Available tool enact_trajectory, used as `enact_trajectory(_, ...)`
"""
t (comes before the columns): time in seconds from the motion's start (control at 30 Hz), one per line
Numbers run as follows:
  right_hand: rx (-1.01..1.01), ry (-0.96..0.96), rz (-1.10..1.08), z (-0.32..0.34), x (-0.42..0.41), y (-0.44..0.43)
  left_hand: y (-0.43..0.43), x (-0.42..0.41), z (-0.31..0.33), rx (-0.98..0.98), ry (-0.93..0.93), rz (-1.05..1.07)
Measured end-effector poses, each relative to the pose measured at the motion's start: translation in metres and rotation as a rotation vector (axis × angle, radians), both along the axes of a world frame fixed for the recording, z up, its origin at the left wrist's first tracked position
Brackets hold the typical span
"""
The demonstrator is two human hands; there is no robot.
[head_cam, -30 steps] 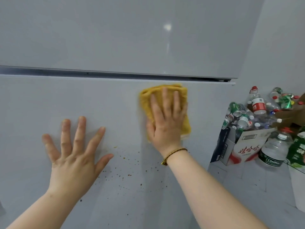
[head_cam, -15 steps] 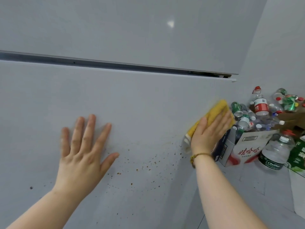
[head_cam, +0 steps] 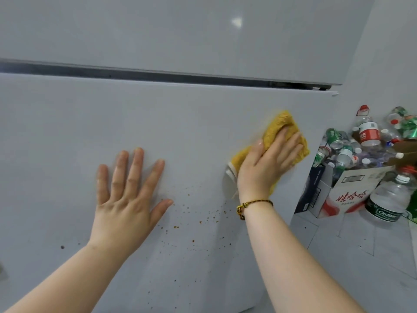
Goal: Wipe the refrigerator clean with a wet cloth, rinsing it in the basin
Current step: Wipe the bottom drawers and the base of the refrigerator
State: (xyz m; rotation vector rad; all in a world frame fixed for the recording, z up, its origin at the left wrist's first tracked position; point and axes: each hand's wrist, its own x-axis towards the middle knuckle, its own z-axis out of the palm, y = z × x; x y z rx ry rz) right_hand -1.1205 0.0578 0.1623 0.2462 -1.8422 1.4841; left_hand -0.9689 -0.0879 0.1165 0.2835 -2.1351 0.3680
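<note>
The white refrigerator (head_cam: 158, 123) fills most of the view, with a dark gap between its upper and lower doors. Brown specks (head_cam: 203, 218) dot the lower door below and between my hands. My right hand (head_cam: 268, 163) presses a yellow cloth (head_cam: 277, 127) flat against the lower door near its right edge, fingers straight. My left hand (head_cam: 128, 193) rests flat on the door with fingers spread, left of the cloth. No basin is in view.
To the right of the refrigerator, a cardboard box (head_cam: 347, 193) heaped with plastic bottles and cans stands on the tiled floor (head_cam: 361, 256). A large clear water bottle (head_cam: 390, 197) stands beside it.
My right hand swept the cloth right to the door's edge, then came back a little to the left. My left hand stayed flat on the door.
</note>
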Motion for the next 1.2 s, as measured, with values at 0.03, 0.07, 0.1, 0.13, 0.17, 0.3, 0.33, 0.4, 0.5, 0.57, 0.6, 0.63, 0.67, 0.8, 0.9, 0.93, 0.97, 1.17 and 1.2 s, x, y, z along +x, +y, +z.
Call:
enact_trajectory(0.03,0.042,0.077,-0.029,-0.008,-0.003,-0.003,-0.001,0.0,0.0,-0.002,0.005,-0.005)
enact_trajectory(0.07,0.08,0.126,-0.073,-0.023,-0.005,-0.005,-0.002,-0.001,-0.001,-0.002,0.011,-0.01)
enact_trajectory(0.1,0.103,0.137,-0.115,-0.044,-0.006,-0.009,-0.002,-0.001,-0.002,-0.001,0.015,-0.012)
enact_trajectory(0.13,0.097,0.113,-0.141,-0.066,-0.003,-0.012,-0.002,-0.002,-0.003,0.002,0.018,-0.014)
enact_trajectory(0.17,0.065,0.06,-0.145,-0.087,0.002,-0.016,-0.002,-0.003,-0.003,0.002,0.02,-0.018)
enact_trajectory(0.3,-0.193,-0.335,-0.056,-0.138,0.032,-0.031,-0.002,-0.003,-0.002,0.008,0.006,-0.011)
enact_trajectory(0.33,-0.252,-0.422,-0.03,-0.138,0.037,-0.032,-0.001,-0.002,-0.001,0.017,-0.002,0.001)
enact_trajectory(0.4,-0.315,-0.512,-0.006,-0.129,0.039,-0.031,0.001,-0.001,0.001,0.041,-0.023,0.008)
enact_trajectory(0.5,-0.185,-0.291,-0.013,-0.095,0.038,-0.029,0.002,0.005,0.003,0.086,-0.06,-0.016)
enact_trajectory(0.57,-0.047,-0.026,-0.009,-0.066,0.035,-0.032,0.001,0.01,0.009,0.095,-0.089,-0.044)
enact_trajectory(0.6,0.013,0.08,-0.015,-0.054,0.034,-0.035,0.001,0.015,0.011,0.101,-0.089,-0.062)
enact_trajectory(0.63,0.075,0.172,-0.034,-0.045,0.032,-0.039,0.001,0.021,0.013,0.121,-0.078,-0.083)
enact_trajectory(0.67,0.138,0.239,-0.067,-0.043,0.029,-0.042,0.001,0.027,0.014,0.15,-0.052,-0.104)
enact_trajectory(0.8,0.402,0.437,-0.119,-0.095,0.043,-0.057,-0.006,0.054,0.003,0.258,0.074,-0.076)
enact_trajectory(0.9,0.644,0.593,-0.103,-0.17,0.065,-0.071,-0.024,0.07,-0.012,0.337,0.077,0.034)
enact_trajectory(0.93,0.728,0.639,-0.103,-0.185,0.068,-0.071,-0.031,0.076,-0.017,0.362,0.067,0.064)
enact_trajectory(0.97,0.795,0.685,-0.101,-0.193,0.066,-0.067,-0.037,0.08,-0.019,0.381,0.058,0.092)
enact_trajectory(1.17,0.836,0.877,-0.031,-0.117,0.049,-0.048,-0.052,0.089,-0.026,0.475,0.022,0.129)
enact_trajectory(1.2,0.767,0.849,-0.014,-0.091,0.048,-0.053,-0.051,0.087,-0.026,0.493,0.024,0.113)
